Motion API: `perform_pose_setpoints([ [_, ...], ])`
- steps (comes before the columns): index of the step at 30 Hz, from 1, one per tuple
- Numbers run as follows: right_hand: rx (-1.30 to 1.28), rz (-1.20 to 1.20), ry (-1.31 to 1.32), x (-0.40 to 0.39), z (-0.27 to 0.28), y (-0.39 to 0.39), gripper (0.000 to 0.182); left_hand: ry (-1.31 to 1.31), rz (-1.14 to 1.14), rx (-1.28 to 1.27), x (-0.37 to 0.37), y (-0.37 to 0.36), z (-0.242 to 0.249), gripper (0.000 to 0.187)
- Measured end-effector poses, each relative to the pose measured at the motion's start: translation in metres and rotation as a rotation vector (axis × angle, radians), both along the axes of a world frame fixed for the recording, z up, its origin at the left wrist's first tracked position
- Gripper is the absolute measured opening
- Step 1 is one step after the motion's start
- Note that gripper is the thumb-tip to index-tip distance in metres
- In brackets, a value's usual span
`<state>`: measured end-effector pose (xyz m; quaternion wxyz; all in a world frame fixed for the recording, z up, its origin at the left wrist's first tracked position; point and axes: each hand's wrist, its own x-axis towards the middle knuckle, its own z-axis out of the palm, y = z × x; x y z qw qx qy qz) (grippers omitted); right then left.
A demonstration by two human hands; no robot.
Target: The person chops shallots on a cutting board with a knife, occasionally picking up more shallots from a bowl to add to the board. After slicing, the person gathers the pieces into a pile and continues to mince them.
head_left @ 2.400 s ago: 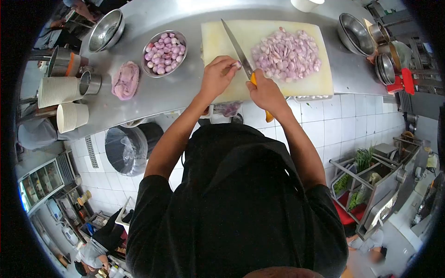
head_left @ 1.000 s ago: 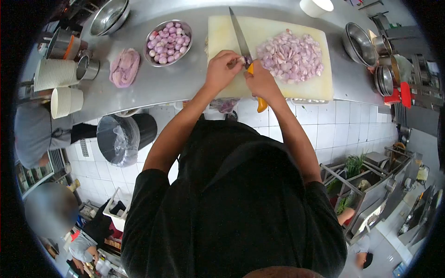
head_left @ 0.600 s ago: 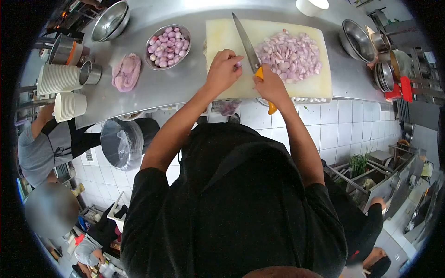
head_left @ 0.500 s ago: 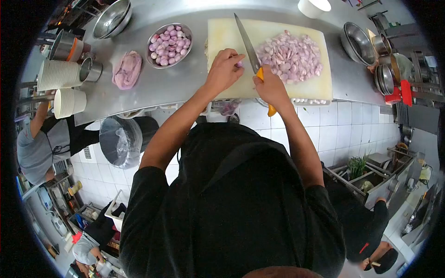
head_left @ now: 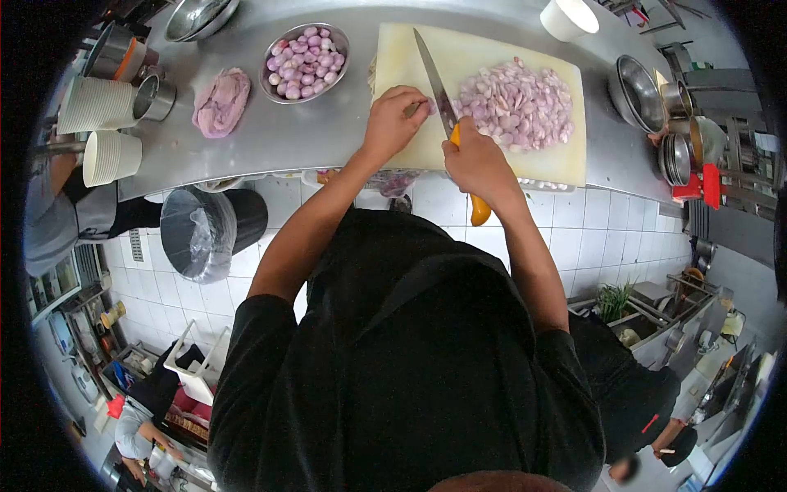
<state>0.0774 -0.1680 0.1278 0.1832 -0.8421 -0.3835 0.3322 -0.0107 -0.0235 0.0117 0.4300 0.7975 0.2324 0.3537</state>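
Note:
My right hand (head_left: 478, 161) is wrapped round the yellow handle of a long kitchen knife (head_left: 434, 79), whose blade points away from me over the cutting board (head_left: 397, 51). Just left of the blade, my left hand (head_left: 397, 121) pinches a small shallot (head_left: 430, 107) at its fingertips; the fingers partly cover it. A broad heap of cut shallots (head_left: 516, 108) covers the right part of the board. Whole peeled shallots (head_left: 307, 61) fill a metal bowl (head_left: 267, 84) to the left of the board.
A pinkish cloth (head_left: 221, 103) lies on the steel table (head_left: 270, 139). Stacked white tubs (head_left: 112, 157) stand at left, metal bowls (head_left: 636, 92) at right, a white container (head_left: 569, 20) at the back. Below the table edge is a lined bin (head_left: 197, 234). Other people are nearby.
The view has shifted slightly. My left fingers have curled a little more around the shallot. The knife stays in my right hand, in nearly the same place.

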Motion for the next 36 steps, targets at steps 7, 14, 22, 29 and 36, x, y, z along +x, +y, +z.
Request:
perform_pose_setpoints([
  [7,0.127,0.028,-0.101,0.008,-0.054,0.015,0.033,0.022,-0.032,-0.082,-0.003,-0.001,0.0,0.015],
  [14,0.041,0.001,-0.019,0.003,-0.02,0.016,0.03,0.012,-0.013,0.015,-0.002,0.003,-0.003,0.015],
  [22,-0.013,-0.024,0.061,0.009,0.001,0.025,0.028,0.039,-0.011,0.096,-0.001,0.005,-0.004,0.015],
  [29,0.069,-0.008,-0.02,0.008,-0.028,0.032,0.027,0.043,-0.025,-0.031,-0.003,0.003,-0.002,0.014],
  [36,0.225,0.066,-0.221,0.012,-0.078,0.023,0.03,0.007,-0.009,0.081,-0.002,0.004,-0.009,0.013],
])
